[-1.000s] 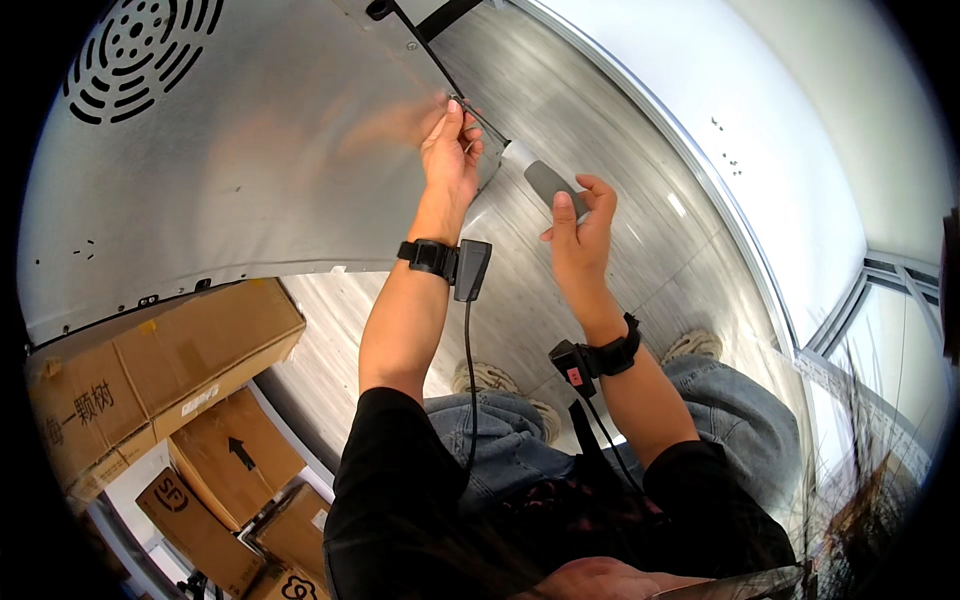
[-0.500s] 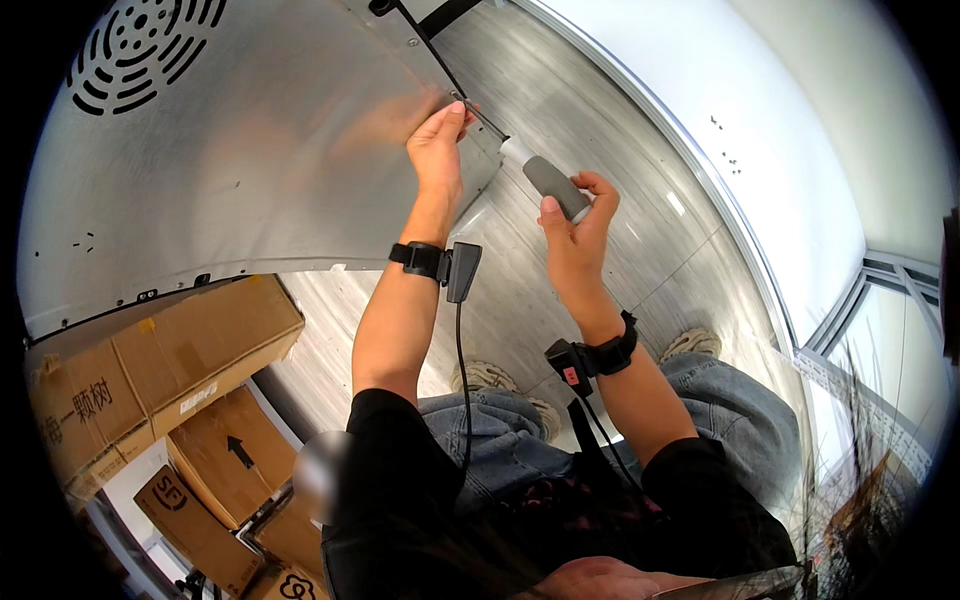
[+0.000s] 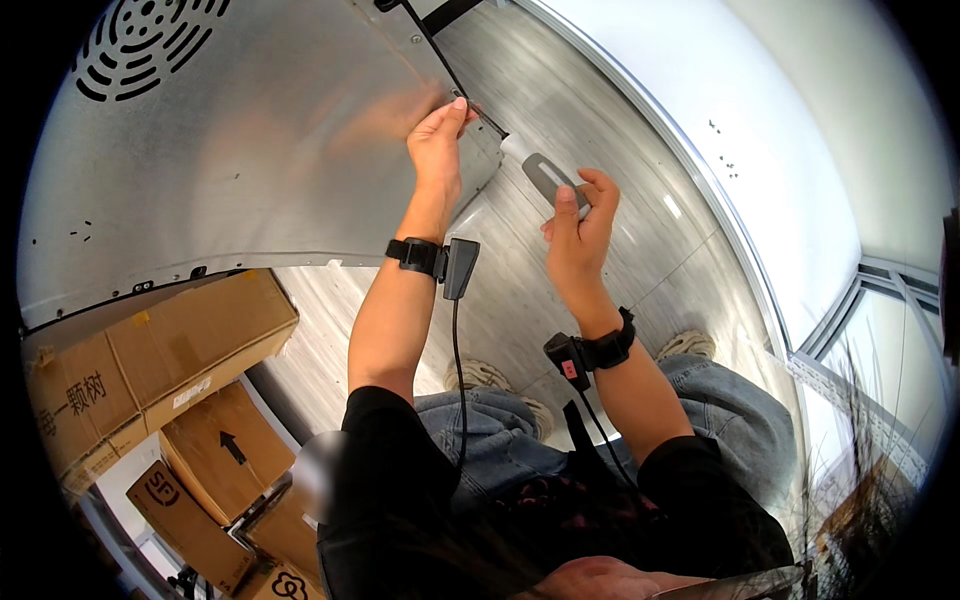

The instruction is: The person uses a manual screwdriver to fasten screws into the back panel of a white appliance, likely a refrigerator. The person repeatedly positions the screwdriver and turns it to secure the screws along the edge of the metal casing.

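A screwdriver [image 3: 552,180] with a grey and white handle and a thin dark shaft slants up to the left, its tip end at the edge of a large metal panel [image 3: 270,130]. My right hand [image 3: 580,230] is closed round the rear of the handle, thumb lying on top. My left hand [image 3: 438,142] pinches the shaft close to its tip, beside the panel's edge. The fingertips hide the very tip, and I cannot make out whether a screw sits there. Both wrists wear black straps with small cabled boxes.
The panel has a slotted round vent [image 3: 150,40] at the upper left. Cardboard boxes [image 3: 200,340] are stacked at the lower left. Wood-look floor [image 3: 640,200] lies below my hands, with my shoes on it. A white wall [image 3: 740,110] with a metal base rail runs along the right.
The screwdriver's handle has turned, showing a pale strip on its side. My right thumb has shifted across the handle. My left hand keeps its pinch by the panel's edge.
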The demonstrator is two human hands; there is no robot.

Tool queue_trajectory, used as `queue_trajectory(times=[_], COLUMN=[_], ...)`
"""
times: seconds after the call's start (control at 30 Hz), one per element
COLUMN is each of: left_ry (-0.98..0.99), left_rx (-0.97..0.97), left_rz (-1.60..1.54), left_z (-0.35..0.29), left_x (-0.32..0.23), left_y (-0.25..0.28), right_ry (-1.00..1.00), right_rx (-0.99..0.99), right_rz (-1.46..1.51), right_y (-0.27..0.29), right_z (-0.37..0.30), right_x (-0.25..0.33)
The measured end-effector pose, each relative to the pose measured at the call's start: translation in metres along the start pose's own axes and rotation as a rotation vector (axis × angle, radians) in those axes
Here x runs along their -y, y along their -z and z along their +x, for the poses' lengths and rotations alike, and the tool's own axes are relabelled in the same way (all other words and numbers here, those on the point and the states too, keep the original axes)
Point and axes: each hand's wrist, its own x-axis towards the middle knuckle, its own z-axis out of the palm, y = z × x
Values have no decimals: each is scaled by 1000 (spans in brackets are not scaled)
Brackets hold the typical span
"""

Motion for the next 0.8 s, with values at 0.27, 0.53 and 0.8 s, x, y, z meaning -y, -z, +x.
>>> queue_trajectory(times=[0.27, 0.53, 0.8], left_ry=[20, 13, 14], left_rx=[-7, 28, 23], left_rz=[5, 37, 25], left_z=[1, 2, 2], left_x=[2, 4, 3], left_y=[2, 5, 4], right_ry=[109, 284, 174], right_rx=[-48, -46, -92], right_rz=[-29, -95, 54], right_y=[-5, -11, -14], right_z=[-2, -4, -4], right_x=[-17, -21, -17])
